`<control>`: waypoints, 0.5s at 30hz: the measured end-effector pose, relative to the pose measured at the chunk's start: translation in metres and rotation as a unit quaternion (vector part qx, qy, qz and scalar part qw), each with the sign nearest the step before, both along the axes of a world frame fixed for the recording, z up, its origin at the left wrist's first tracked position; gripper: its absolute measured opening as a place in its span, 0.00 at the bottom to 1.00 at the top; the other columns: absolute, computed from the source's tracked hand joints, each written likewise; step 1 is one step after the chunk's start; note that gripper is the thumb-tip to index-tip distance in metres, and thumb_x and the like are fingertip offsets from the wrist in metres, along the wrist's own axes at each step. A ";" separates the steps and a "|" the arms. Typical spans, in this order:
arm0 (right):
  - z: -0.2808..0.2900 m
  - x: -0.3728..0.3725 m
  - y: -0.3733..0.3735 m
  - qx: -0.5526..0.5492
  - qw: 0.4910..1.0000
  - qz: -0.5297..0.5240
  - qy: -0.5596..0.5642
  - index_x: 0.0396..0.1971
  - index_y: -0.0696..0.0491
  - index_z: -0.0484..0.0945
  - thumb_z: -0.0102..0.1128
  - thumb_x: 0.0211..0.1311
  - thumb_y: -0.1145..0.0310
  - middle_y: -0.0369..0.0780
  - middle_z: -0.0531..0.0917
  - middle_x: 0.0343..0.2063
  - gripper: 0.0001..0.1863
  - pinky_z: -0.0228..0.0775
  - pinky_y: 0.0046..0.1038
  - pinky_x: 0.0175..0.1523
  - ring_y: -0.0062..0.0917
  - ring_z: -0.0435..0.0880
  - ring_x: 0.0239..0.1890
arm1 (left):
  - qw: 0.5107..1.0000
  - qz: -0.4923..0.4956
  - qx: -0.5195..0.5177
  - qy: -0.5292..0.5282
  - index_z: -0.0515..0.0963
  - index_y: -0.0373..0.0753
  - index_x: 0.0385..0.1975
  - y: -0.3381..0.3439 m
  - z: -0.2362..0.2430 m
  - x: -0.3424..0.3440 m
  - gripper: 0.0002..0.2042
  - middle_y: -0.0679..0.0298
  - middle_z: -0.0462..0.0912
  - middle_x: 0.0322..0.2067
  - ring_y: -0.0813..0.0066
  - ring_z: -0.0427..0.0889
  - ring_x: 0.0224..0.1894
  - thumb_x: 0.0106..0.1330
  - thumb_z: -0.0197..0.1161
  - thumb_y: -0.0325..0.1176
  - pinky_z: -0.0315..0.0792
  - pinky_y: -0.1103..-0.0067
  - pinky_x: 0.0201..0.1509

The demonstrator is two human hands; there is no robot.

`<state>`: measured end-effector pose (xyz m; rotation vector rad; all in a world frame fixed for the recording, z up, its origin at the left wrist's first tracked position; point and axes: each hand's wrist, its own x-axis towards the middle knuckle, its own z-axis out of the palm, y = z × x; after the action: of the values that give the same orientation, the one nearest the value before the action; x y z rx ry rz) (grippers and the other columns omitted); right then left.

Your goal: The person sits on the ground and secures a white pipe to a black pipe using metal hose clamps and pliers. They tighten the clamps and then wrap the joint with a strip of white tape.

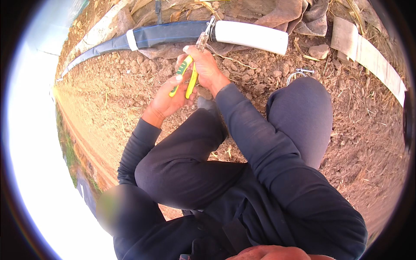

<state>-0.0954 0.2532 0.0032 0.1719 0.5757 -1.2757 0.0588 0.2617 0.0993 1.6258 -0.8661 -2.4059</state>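
Note:
Pliers (192, 82) with yellow and green handles are held in both my hands. My left hand (167, 99) is closed round the lower handles. My right hand (205, 69) grips them higher up, near the pivot. The metal jaws point away from me and reach a metal hose clamp (211, 28). That clamp sits where a dark blue flexible hose (173, 33) meets a white pipe (251, 36). Whether the jaws bite on the clamp is too small to tell. A white band (131, 40) wraps the hose further left.
Another metal clamp (298, 74) lies on the cloddy soil (355, 112) beside my right knee. Near it are a stone (319, 51) and a pale flat strip (375, 54) curving along the right. Crumpled brown cloth (286, 15) lies behind the pipe.

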 end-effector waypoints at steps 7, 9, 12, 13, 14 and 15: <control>0.012 -0.004 -0.005 0.042 0.997 0.035 -0.050 0.40 0.54 0.80 0.72 0.69 0.61 0.38 0.86 0.35 0.13 0.86 0.33 0.48 0.31 0.89 0.41 | 0.747 -0.330 -0.382 -0.433 0.70 0.28 0.65 -0.001 0.049 -0.046 0.39 0.42 0.83 0.49 0.46 0.85 0.53 0.62 0.73 0.51 0.80 0.59 0.53; 0.009 -0.005 -0.006 0.033 0.997 0.020 -0.073 0.37 0.53 0.79 0.73 0.70 0.59 0.36 0.85 0.32 0.14 0.88 0.32 0.46 0.31 0.90 0.39 | 0.785 -0.282 -0.365 -0.413 0.71 0.28 0.66 -0.011 0.048 -0.038 0.40 0.38 0.81 0.55 0.46 0.85 0.55 0.64 0.70 0.56 0.80 0.58 0.55; 0.004 -0.004 -0.005 0.045 0.995 0.026 -0.085 0.36 0.55 0.80 0.72 0.70 0.57 0.38 0.86 0.32 0.16 0.87 0.26 0.37 0.27 0.91 0.36 | 0.998 0.034 0.044 0.011 0.72 0.31 0.65 -0.017 0.027 -0.015 0.39 0.42 0.82 0.55 0.49 0.85 0.54 0.68 0.62 0.61 0.80 0.58 0.54; 0.003 -0.004 -0.004 0.041 0.993 0.016 -0.113 0.36 0.55 0.80 0.72 0.70 0.57 0.38 0.85 0.31 0.16 0.88 0.29 0.39 0.28 0.91 0.36 | 0.993 0.024 0.090 0.074 0.71 0.34 0.66 -0.017 0.020 -0.008 0.39 0.43 0.81 0.58 0.47 0.84 0.56 0.70 0.56 0.65 0.80 0.57 0.54; 0.002 -0.004 -0.004 0.018 0.995 0.009 -0.102 0.36 0.54 0.80 0.73 0.69 0.57 0.38 0.85 0.31 0.16 0.87 0.29 0.38 0.28 0.91 0.36 | 0.991 0.037 0.091 0.095 0.70 0.34 0.66 -0.020 0.014 -0.004 0.39 0.43 0.81 0.58 0.47 0.84 0.56 0.70 0.56 0.65 0.79 0.56 0.54; 0.002 -0.005 -0.005 0.012 0.996 0.011 -0.090 0.36 0.54 0.80 0.73 0.69 0.57 0.38 0.85 0.31 0.16 0.87 0.29 0.38 0.28 0.90 0.35 | 0.986 0.034 0.104 0.127 0.69 0.34 0.66 -0.020 0.009 -0.004 0.40 0.44 0.81 0.58 0.46 0.84 0.56 0.69 0.56 0.65 0.79 0.56 0.54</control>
<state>-0.1000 0.2484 0.0055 0.2972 0.4361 -1.2179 0.0550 0.2418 0.1084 1.3403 -0.5237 -2.6514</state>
